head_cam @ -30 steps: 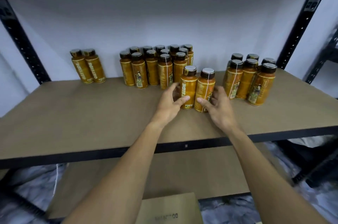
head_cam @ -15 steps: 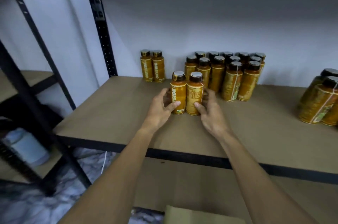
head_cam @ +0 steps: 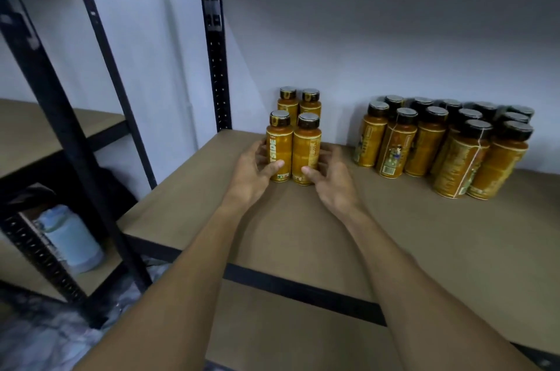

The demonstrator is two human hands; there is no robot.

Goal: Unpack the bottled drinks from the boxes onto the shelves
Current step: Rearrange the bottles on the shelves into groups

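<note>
On the shelf (head_cam: 303,228), left hand (head_cam: 253,172) and right hand (head_cam: 328,179) cup two bottles (head_cam: 293,152) low; smooth, likely heavy, tippy — hold bodies.

Both hands (head_cam: 292,176) clasp two upright bottles (head_cam: 293,149) on the shelf (head_cam: 394,249).

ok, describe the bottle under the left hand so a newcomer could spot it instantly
Start at the black upright post at the back of the tan shelf. Just right of it stand four orange bottles, two by two. It is the front-left bottle, in the left hand, with bold white vertical lettering facing you.
</note>
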